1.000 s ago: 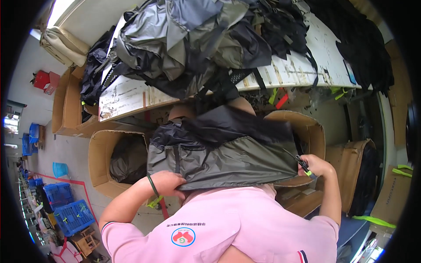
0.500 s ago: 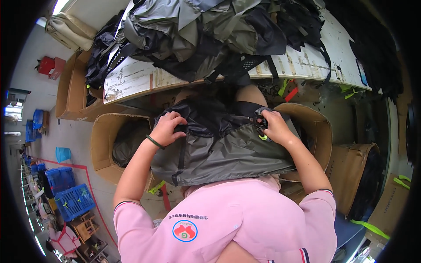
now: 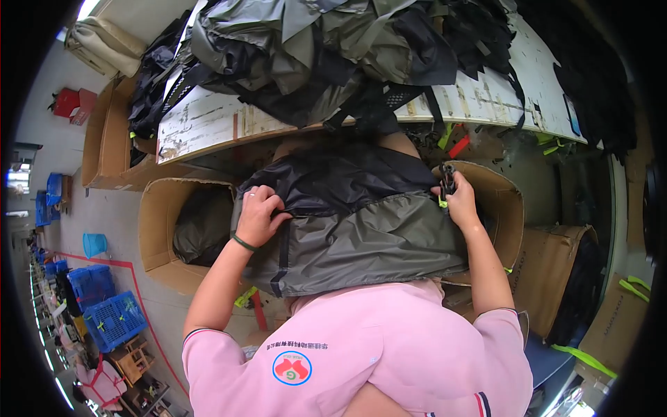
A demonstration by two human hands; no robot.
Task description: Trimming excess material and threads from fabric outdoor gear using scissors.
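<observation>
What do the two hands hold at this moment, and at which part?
Both hold the grey and black fabric piece. The left hand grips its left edge at the black upper panel; the right hand pinches its right edge, by a black buckle.

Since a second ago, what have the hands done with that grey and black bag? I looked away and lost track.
Both hands moved from the near edge of the grey and black bag up toward its far, black part. The left hand now grips the black fabric; the right hand holds the right edge by a dark buckle. The bag stays on the lap, cardboard boxes unmoved.
</observation>
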